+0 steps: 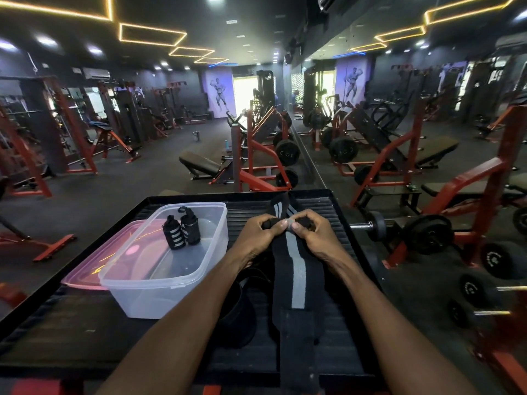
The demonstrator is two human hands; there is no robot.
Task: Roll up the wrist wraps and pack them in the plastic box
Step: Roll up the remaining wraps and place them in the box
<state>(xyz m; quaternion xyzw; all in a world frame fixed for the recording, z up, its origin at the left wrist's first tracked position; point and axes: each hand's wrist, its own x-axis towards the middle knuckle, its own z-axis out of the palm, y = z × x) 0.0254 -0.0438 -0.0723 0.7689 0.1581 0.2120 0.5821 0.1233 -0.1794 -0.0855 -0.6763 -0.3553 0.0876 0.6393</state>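
Observation:
A long black wrist wrap (296, 275) with a grey stripe lies lengthwise on the black ribbed platform (336, 212), its near end hanging over the front edge. My left hand (256, 232) and my right hand (316, 232) pinch its far end together, fingers curled over a small fold or roll of the fabric. The clear plastic box (159, 283) stands to the left with two rolled black wraps (182, 229) upright inside it. Another black wrap (236, 312) lies partly hidden under my left forearm.
A pink lid (85, 272) lies under and left of the box. Beyond the platform stand red weight machines, benches and plates. Dumbbells (427, 232) rest on the floor at the right. A mirror wall runs along the right side.

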